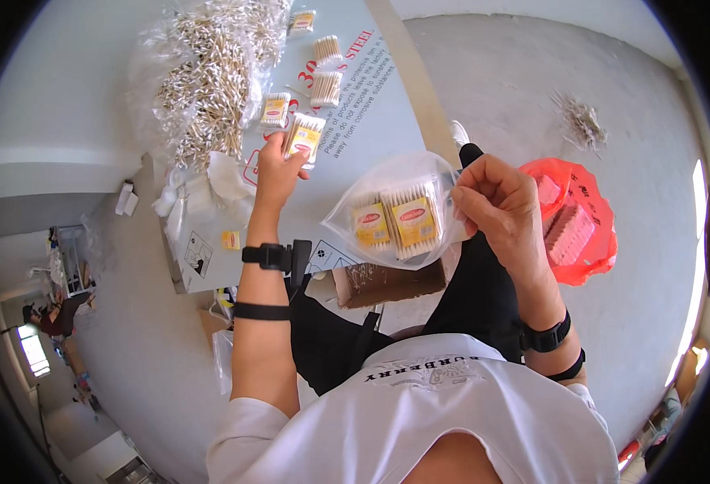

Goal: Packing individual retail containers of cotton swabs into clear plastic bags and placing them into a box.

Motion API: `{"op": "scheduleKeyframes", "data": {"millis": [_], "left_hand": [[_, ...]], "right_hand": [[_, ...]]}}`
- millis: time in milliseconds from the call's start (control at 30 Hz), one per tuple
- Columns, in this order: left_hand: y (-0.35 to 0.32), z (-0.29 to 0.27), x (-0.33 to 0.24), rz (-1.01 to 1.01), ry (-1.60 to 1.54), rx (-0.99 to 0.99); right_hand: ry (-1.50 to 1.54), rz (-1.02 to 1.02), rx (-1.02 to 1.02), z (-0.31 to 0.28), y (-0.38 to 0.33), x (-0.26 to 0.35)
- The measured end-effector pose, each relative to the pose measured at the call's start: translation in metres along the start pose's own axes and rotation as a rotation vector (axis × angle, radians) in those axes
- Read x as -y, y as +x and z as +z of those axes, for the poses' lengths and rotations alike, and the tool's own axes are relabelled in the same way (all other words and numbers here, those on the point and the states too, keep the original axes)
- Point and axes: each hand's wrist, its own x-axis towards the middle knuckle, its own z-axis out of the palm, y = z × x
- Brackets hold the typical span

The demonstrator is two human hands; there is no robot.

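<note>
My left hand [279,168] grips a pack of cotton swabs [306,134] with a yellow label, over the table. My right hand [500,198] pinches the edge of a clear plastic bag [345,203], which hangs at the table's near edge. Inside the bag, cotton swab packs [414,222] with yellow labels lie side by side. Just beyond my left hand is another labelled swab pack [275,110]. Two bundles of swabs, one [326,89] nearer and one [327,51] farther, rest on the table, their labels not showing. A further pack [301,22] lies at the far side.
A big clear bag of loose cotton swabs [210,89] covers the left of the grey table [371,121]. A small yellow label [231,239] lies near its corner. Below the edge sits an open cardboard box [387,288]. On the floor at right are a red bag [597,234] and scattered sticks [580,121].
</note>
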Motion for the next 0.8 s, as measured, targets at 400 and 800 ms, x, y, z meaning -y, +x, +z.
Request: {"op": "scheduleKeyframes", "data": {"millis": [400,800], "left_hand": [[-0.091,-0.034,-0.143,0.341,-0.271,0.055],[-0.091,0.03,-0.181,0.607,0.9,0.784]], "right_hand": [[-0.027,-0.085,0.0,0.001,0.002,-0.005],[-0.003,-0.1,0.033,0.003,0.002,-0.004]]}}
